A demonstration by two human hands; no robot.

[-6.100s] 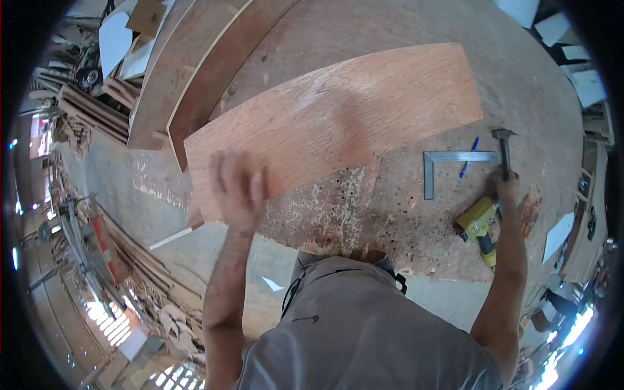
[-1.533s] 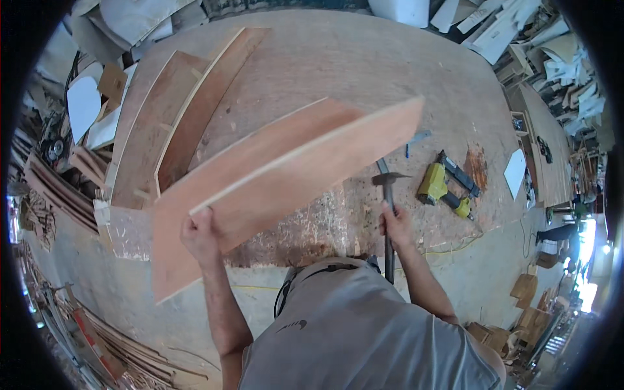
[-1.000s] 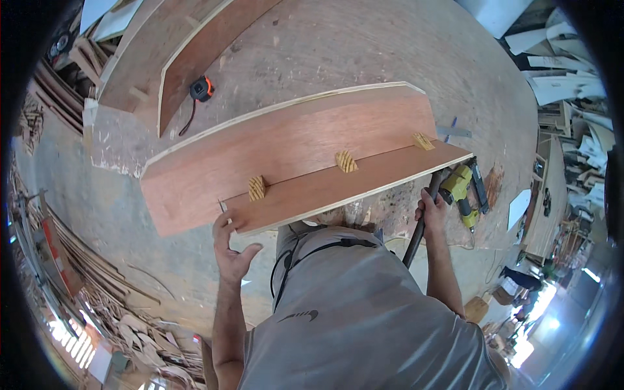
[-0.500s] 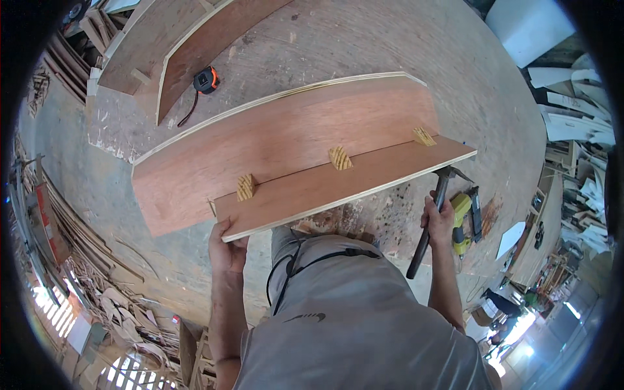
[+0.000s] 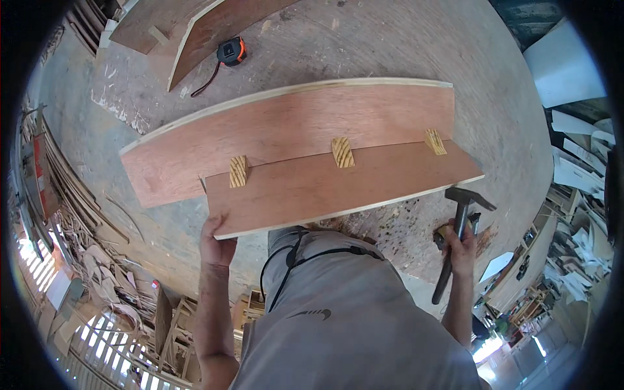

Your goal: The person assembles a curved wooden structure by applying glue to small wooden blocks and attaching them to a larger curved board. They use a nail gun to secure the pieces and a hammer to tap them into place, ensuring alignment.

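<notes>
A plywood assembly (image 5: 292, 195) of two reddish boards joined along a long edge lies across the workbench. Three small wooden blocks (image 5: 342, 153) sit along the inside of the joint. My left hand (image 5: 218, 244) grips the near left corner of the lower board, thumb on top and fingers under the edge. In my right hand (image 5: 460, 249) is a hammer (image 5: 462, 211), held by its dark handle. Its head is up, just off the board's near right corner.
Beyond lies a tape measure (image 5: 231, 51) with a wrist strap, beside another plywood assembly (image 5: 185, 42). A power tool is partly hidden behind my right hand. Wood offcuts (image 5: 107, 273) cover the floor at left; white scraps (image 5: 578, 227) are heaped at right.
The assembly has tipped so more of the lower board's face shows. My right hand and hammer have moved right and nearer to me, covering much of the power tool. The left hand keeps its grip.
</notes>
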